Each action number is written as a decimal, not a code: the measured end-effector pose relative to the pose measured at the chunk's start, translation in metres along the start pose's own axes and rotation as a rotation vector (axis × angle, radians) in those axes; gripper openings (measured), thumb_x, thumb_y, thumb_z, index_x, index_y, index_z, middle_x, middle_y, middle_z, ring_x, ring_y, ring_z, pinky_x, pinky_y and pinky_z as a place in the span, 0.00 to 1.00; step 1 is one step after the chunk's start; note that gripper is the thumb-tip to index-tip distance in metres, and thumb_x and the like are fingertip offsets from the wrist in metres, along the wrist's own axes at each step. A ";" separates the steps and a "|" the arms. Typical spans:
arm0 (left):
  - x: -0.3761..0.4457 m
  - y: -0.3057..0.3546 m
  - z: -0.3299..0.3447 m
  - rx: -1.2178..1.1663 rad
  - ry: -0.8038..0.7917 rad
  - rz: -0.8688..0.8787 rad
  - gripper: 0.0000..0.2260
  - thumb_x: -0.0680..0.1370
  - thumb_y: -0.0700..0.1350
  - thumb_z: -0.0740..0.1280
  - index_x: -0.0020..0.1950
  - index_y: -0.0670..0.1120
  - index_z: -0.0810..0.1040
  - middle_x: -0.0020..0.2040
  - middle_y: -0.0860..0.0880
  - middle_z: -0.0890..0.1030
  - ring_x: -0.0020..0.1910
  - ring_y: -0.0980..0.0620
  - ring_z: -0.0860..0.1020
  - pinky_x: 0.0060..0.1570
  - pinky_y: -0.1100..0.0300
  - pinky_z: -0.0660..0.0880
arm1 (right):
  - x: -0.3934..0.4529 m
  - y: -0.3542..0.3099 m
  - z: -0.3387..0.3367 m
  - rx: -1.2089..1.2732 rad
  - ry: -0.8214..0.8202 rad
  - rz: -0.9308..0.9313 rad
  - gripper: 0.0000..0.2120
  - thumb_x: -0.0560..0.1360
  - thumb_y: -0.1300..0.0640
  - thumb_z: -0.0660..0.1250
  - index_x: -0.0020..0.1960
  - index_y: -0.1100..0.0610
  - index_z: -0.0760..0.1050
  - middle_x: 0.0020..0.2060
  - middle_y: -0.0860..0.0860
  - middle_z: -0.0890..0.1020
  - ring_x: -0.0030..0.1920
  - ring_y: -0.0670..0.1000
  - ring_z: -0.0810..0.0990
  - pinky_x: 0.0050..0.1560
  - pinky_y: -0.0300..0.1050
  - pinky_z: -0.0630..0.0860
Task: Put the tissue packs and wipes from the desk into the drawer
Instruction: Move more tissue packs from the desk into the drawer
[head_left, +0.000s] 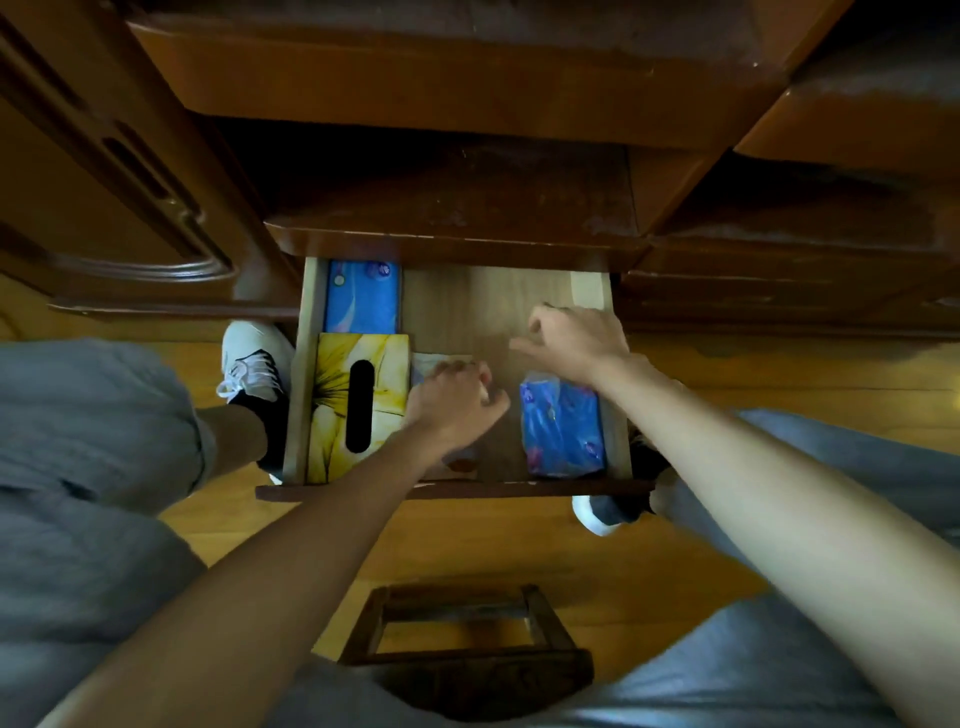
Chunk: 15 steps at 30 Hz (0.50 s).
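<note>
Nearest the lens, at six o'clock, a small wooden stool (467, 644) stands on the floor between grey-clad knees. Beyond it the drawer (589, 291) is pulled out from under the worktop (457, 88), both bare forearms reaching into it.

Inside, a yellow flowered tissue box (332, 395) lies along the nine o'clock wall, with a blue tissue pack (362, 304) just behind it towards twelve. Another blue pack (563, 428) sits against the three o'clock wall, near the front. A pale pack, probably the wipes (428, 362), peeks out beside the yellow box, mostly hidden.

The left hand (454, 405) rests over that pale pack, fingers curled; whether its grip closes on the pack cannot be told. The right hand (576, 340) hovers over bare drawer floor just behind the front blue pack, fingers loosely bent, grip holding nothing.

The step looks like settling the items. Done well, the left hand should push the pale pack flush against the yellow box and flat on the bottom, while the right nudges its blue pack square to the wall, leaving the middle free and nothing standing proud enough to catch when the drawer shuts.
</note>
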<state>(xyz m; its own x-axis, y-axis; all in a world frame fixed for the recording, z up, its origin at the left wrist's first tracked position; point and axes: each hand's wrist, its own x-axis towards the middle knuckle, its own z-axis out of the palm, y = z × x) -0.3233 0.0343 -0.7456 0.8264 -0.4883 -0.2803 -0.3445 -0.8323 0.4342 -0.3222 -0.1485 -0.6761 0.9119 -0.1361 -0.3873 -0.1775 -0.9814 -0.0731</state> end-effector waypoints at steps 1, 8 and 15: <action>-0.004 -0.007 -0.006 -0.044 0.015 -0.024 0.22 0.73 0.65 0.56 0.55 0.53 0.77 0.54 0.50 0.80 0.53 0.49 0.77 0.42 0.56 0.71 | -0.003 -0.004 0.005 0.258 -0.037 0.083 0.23 0.80 0.33 0.58 0.51 0.52 0.76 0.40 0.49 0.81 0.39 0.50 0.79 0.40 0.46 0.74; -0.034 -0.034 -0.032 -0.819 -0.048 -0.223 0.24 0.73 0.45 0.73 0.69 0.51 0.73 0.52 0.52 0.80 0.41 0.69 0.78 0.36 0.74 0.73 | -0.033 -0.013 0.056 1.821 -0.586 0.741 0.30 0.74 0.36 0.70 0.64 0.59 0.76 0.52 0.60 0.86 0.52 0.59 0.86 0.52 0.55 0.81; -0.043 -0.048 -0.032 -0.644 0.021 -0.197 0.45 0.68 0.46 0.81 0.79 0.49 0.62 0.59 0.52 0.76 0.57 0.56 0.76 0.51 0.71 0.72 | -0.046 -0.033 0.077 1.630 -0.474 0.468 0.20 0.75 0.73 0.69 0.66 0.62 0.76 0.55 0.58 0.85 0.53 0.54 0.86 0.47 0.44 0.83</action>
<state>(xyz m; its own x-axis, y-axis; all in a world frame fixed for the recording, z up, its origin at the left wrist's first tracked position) -0.3280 0.1037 -0.7267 0.8572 -0.3332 -0.3926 0.1422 -0.5797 0.8023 -0.3871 -0.0991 -0.7268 0.5567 -0.0025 -0.8307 -0.7950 0.2884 -0.5337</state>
